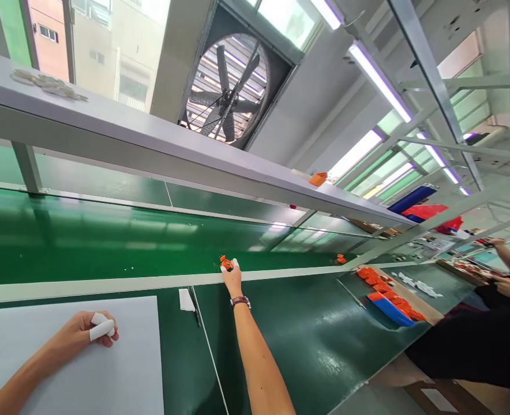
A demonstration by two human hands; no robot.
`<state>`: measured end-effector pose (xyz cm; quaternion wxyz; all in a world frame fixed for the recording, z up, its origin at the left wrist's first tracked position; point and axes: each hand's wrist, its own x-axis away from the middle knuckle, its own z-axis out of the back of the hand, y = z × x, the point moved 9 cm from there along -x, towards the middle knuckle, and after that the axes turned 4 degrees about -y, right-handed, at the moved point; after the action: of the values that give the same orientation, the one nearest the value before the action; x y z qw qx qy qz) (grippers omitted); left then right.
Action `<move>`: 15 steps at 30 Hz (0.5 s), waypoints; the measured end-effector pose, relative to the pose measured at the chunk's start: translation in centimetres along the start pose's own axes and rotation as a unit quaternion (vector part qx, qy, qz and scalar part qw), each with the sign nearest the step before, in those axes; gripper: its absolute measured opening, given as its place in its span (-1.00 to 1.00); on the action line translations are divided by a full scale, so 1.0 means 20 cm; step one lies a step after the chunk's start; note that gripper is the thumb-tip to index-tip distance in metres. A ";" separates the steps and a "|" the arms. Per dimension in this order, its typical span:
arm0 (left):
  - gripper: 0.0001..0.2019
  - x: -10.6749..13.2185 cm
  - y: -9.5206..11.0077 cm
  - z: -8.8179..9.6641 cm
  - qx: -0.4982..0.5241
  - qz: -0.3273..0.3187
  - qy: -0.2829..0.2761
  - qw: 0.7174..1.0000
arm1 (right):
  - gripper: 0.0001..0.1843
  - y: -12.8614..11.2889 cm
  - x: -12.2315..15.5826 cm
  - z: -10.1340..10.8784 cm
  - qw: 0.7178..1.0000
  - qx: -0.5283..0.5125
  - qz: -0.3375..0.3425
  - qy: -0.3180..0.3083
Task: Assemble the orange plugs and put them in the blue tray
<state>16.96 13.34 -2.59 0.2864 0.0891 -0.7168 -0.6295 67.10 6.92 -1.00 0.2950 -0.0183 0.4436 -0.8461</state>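
My right hand (232, 279), with a watch on the wrist, reaches out to the near edge of the green conveyor belt (86, 248). Its fingers are closed on a small orange plastic part (226, 263) with a dark spot in it, at the belt surface. My left hand (99, 329) is over a white sheet (129, 369) on the green table, thumb and finger wrapped in white covers. Its fingers are curled together, and whether anything small is inside I cannot make out.
A white paper slip and a dark thin tool (194, 308) lie between my hands. Another orange part (340, 259) sits farther along the belt. At right are orange pieces (385, 291), a blue bin (391, 309) and a person in black (475, 340). A shelf (172, 147) runs above the belt.
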 end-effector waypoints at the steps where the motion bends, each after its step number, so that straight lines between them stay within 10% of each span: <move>1: -0.60 0.00 0.01 0.00 0.008 -0.007 -0.003 1.000 | -0.64 0.00 -0.01 -0.02 1.000 -0.009 -0.005 -0.009; 7: -0.63 0.01 0.03 0.00 0.014 -0.024 0.007 1.000 | -0.53 -0.22 0.22 -0.14 0.992 -0.090 0.021 -0.081; 15: -0.74 0.04 0.09 -0.05 -0.025 -0.044 0.033 0.998 | -0.54 -0.82 1.13 -0.43 0.931 -0.190 0.154 -0.270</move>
<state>17.35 12.41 -0.68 0.2836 0.1340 -0.6868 -0.6557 37.99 8.67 1.14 0.5216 -0.2327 0.4969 -0.6533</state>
